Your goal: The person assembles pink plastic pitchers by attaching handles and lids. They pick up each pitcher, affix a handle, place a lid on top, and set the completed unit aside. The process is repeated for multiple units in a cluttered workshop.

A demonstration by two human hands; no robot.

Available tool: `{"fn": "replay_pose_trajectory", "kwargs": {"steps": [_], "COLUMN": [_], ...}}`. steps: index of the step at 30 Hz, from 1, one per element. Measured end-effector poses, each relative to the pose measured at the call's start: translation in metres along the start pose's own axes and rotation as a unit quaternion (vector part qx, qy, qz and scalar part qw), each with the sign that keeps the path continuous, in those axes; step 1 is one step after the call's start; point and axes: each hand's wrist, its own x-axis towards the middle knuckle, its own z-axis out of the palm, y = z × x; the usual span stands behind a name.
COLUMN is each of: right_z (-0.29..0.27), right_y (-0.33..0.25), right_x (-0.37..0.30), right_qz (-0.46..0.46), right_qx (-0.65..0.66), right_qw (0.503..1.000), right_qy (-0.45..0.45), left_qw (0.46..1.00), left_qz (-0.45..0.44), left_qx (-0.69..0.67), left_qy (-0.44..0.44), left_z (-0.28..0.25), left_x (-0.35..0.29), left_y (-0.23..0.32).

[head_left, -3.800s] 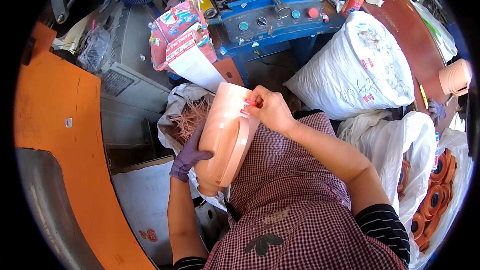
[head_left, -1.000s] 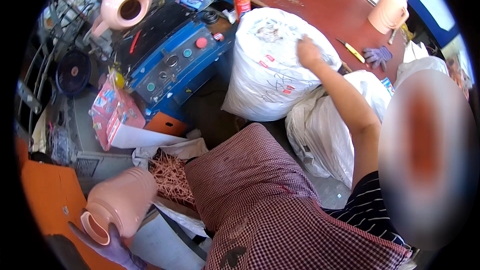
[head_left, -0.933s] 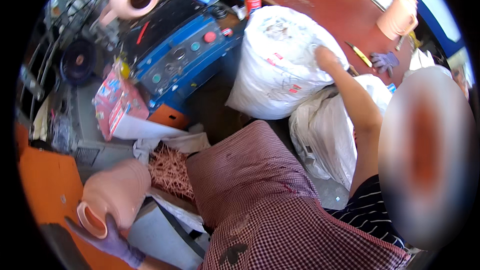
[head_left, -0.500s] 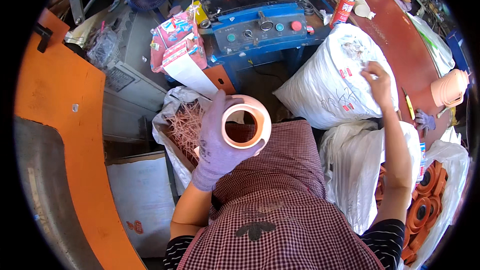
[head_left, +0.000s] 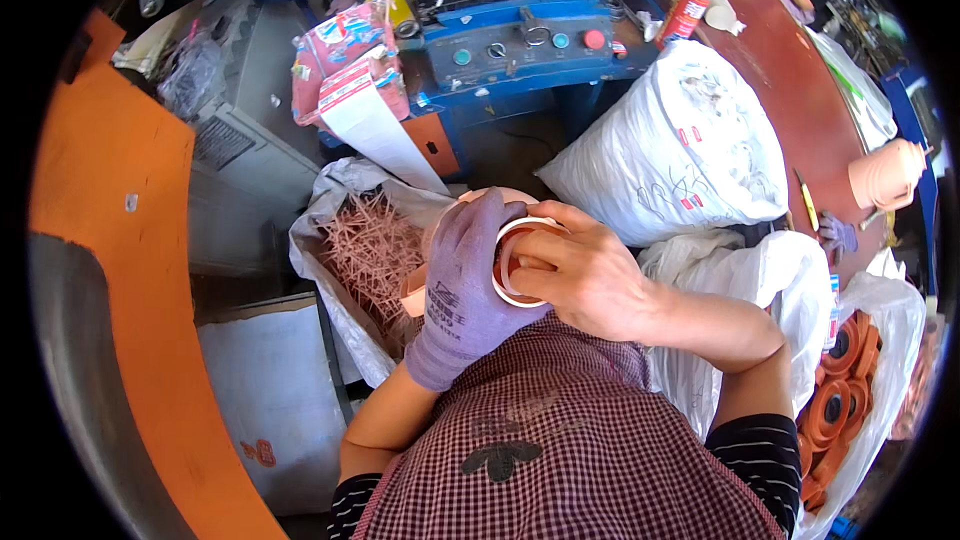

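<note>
A: As the gloved left hand (head_left: pixel 465 285) wraps firmly round the neck of the jug (head_left: pixel 434 232), the bare right hand (head_left: pixel 600 280) bends its fingers into the mouth, right at a pale ring (head_left: pixel 517 300)!

B: Pinching it?

A: Can't tell, the knuckles hide the tips. The jug's above the apron (head_left: pixel 545 420), mouth toward the wearer, probably so they can see in.

B: And the left grips to steady it, I'd say. Handle (head_left: pixel 413 292) out left, beside the glove.

A: Left forearm rising from below, right one slanting in, elbow bent wide.

B: Further out, pink strips (head_left: pixel 370 250) in an open sack near the left, a white sack (head_left: pixel 620 170) beyond the right, orange parts (head_left: pixel 835 405) past that elbow, likely for easy reach.

A: Then a second jug (head_left: pixel 885 175), well apart, far right!
</note>
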Motion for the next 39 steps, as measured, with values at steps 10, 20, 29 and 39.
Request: {"fn": "replay_pose_trajectory", "kwargs": {"steps": [10,20,29,39], "right_z": [-0.027,-0.08,-0.024,-0.015], "right_y": [0.004,0.025,0.138,0.213], "right_x": [-0.001,0.017,-0.069,-0.018], "right_qz": [0.032,0.117,0.448,0.401], "right_qx": [-0.019,0.273,0.295,0.174], "right_qw": [0.977,0.948,0.832,0.882], "right_qy": [-0.212,0.115,0.144,0.176], "left_qw": [0.999,0.959,0.84,0.902], "left_qz": [0.03,-0.16,0.073,-0.268], "left_qx": [-0.001,-0.152,-0.469,-0.243], "left_qy": [0.015,0.175,0.261,0.236], "left_z": [0.009,-0.117,-0.198,-0.212], "left_x": [0.009,-0.042,-0.093,-0.095], "left_y": [0.014,-0.045,-0.089,-0.095]}}
